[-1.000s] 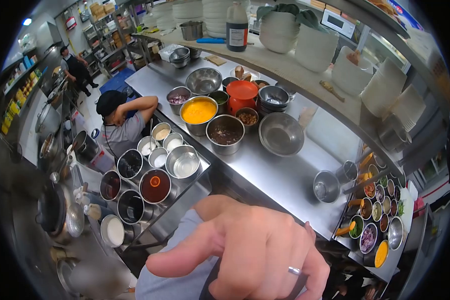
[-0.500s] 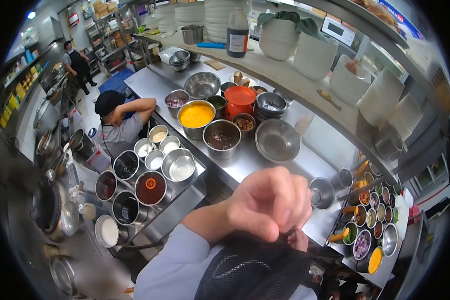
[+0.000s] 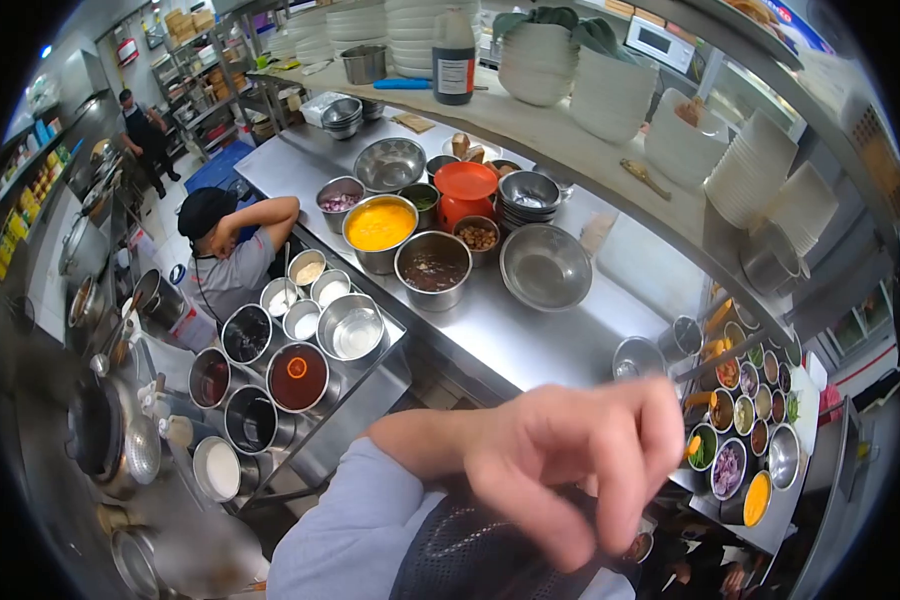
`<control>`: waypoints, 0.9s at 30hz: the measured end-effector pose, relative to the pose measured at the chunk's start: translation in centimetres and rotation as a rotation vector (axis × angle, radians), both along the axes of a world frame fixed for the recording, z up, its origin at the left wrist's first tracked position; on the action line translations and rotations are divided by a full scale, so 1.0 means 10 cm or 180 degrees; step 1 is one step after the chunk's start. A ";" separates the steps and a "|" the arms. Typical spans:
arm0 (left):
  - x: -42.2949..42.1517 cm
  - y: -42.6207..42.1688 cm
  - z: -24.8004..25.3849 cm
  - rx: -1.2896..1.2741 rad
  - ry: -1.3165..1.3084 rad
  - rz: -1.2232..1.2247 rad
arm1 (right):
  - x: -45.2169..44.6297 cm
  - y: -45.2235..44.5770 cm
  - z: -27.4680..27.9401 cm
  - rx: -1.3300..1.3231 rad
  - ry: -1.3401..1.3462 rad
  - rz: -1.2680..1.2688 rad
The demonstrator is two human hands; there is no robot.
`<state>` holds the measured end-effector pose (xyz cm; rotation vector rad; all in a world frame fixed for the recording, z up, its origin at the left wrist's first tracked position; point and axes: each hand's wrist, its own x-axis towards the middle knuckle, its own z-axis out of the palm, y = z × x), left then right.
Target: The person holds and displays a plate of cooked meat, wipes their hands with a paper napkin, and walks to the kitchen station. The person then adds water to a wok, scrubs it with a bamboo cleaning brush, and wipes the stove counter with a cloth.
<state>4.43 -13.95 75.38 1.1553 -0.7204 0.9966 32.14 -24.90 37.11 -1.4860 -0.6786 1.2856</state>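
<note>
In the head view, the left hand [image 3: 565, 450] hangs in front of the body, fingers loosely bent, thumb and forefinger apart with nothing visible pinched between them. Black mesh fabric [image 3: 445, 550] lies just behind and below it, beside the grey sleeve [image 3: 345, 510]; I cannot tell whether they touch. The right hand cannot be made out. Sauce pots [image 3: 301, 377] stand close together on a side table [image 3: 378, 388], probably to keep all within reach of 1 spot; 4 small pots [image 3: 308, 267] sit grouped beyond them. The steel counter [image 3: 505, 350] is shiny and bears bowls along its far side. Stacked dishes [image 3: 540, 65] fill an overhead shelf [image 3: 530, 122], perhaps to save counter space. 2 co-workers [image 3: 238, 255] stand towards the left of this crowded kitchen.
</note>
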 end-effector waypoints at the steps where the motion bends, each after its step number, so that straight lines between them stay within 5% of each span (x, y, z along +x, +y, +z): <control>1: -0.04 0.02 -0.01 -0.0148 0.0311 0.0282 | -0.01 -0.04 -0.08 -0.0246 -0.0494 -0.0317; 4: -0.08 0.14 -0.20 -0.0480 0.1079 0.0795 | 0.12 -0.11 -0.22 -0.0249 -0.0021 -0.0185; 8: -0.04 0.44 -1.21 -0.0744 0.2279 0.1635 | 0.17 -0.20 -0.29 -0.0390 -0.0133 -0.0320; 14: -0.92 0.26 -3.84 0.0059 0.5017 0.3096 | 0.36 -0.59 -0.73 -0.0760 -0.0304 -0.0348; 16: -1.57 0.02 -5.13 -0.0263 0.5237 0.3302 | 0.42 -0.74 -0.92 -0.0966 -0.0584 -0.0201; 18: -2.11 -0.36 -5.78 0.0095 0.6026 0.3991 | 0.37 -0.87 -0.88 -0.0895 -0.0979 0.0019; 22: -2.72 -0.87 -5.85 -0.1971 0.7473 0.3975 | 0.53 -0.93 -1.08 -0.1401 -0.1319 0.0707; 25: -2.88 -1.12 -5.99 -0.1140 0.7723 0.4412 | 0.62 -0.84 -1.11 -0.1492 -0.1397 0.1121; 27: -2.92 -1.21 -6.21 -0.1335 0.7804 0.4326 | 0.57 -0.67 -1.05 -0.1502 -0.1451 0.1426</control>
